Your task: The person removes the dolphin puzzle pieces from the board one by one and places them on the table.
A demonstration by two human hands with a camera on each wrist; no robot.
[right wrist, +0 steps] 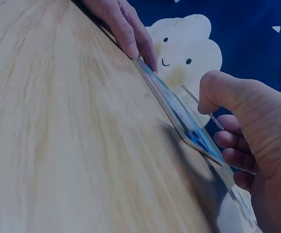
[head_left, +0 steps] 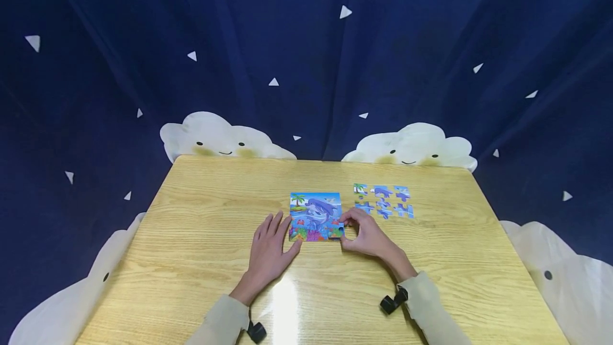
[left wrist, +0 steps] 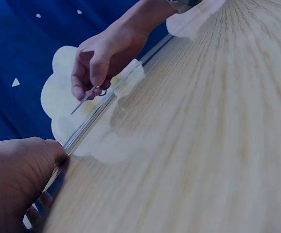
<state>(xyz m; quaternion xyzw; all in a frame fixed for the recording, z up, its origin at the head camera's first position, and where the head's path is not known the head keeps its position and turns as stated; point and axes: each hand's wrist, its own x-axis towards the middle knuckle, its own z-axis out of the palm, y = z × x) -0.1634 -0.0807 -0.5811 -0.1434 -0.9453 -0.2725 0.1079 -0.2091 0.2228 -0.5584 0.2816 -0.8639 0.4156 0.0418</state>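
A picture puzzle (head_left: 311, 211) with dolphins, a palm tree and coral lies flat on the wooden table. My left hand (head_left: 270, 252) rests at its left side, fingers extended, with the thumb by the lower left corner. My right hand (head_left: 367, 234) pinches a puzzle piece (head_left: 335, 231) between thumb and fingers above the picture's lower right corner. From the right wrist view, this thin piece (right wrist: 191, 94) appears tilted, raised off the puzzle board (right wrist: 172, 109). The left wrist view also shows the piece (left wrist: 81, 103) edge-on, apart from the surface.
Several loose puzzle pieces (head_left: 383, 209) lie in two rows to the right of the picture, just beyond my right hand. The wooden table (head_left: 191, 217) ends at a dark blue curtain (head_left: 306, 57) with white triangles and clouds.
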